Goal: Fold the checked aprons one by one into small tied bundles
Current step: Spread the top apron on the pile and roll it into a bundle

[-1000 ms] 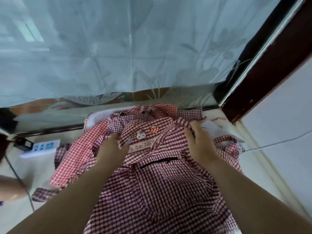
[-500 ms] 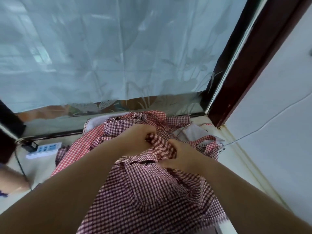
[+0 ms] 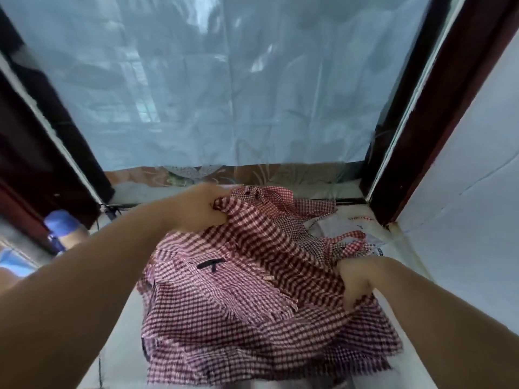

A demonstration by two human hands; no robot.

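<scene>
Apron [image 3: 252, 299] edge: left hand [image 3: 196, 210], right hand [image 3: 356, 279]

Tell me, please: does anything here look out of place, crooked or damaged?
Nothing looks damaged or spilled. The apron gripped by the left hand and the right hand is rumpled, not flat. Behind it, the other aprons lie in a tangled heap with loose straps. The picture is blurred, so small tears would not show.
</scene>
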